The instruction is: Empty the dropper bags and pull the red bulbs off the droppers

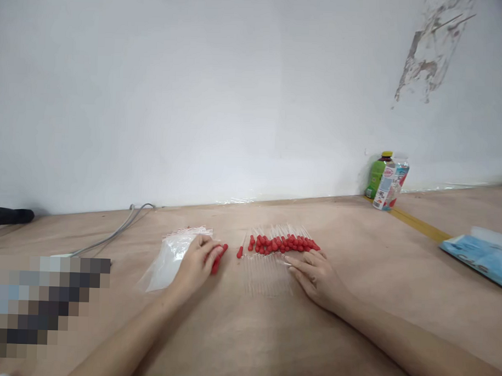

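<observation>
While left hand (199, 258) bends over loose bulbs (220, 258) beside bag (170, 259), fingers curl close on them; whether bulbs are pinched or just covered, cannot tell. Right hand (316, 275) sits at right edge of tubes (266, 277), thumb and forefinger slightly parted, no hold visible; contact unclear. Tubes lie side by side on table (245, 341), just below heaped droppers (280, 244), red ends toward person, clear stems toward wall (221, 99). Single dropper (240, 252) lies between heap and left hand.
</observation>
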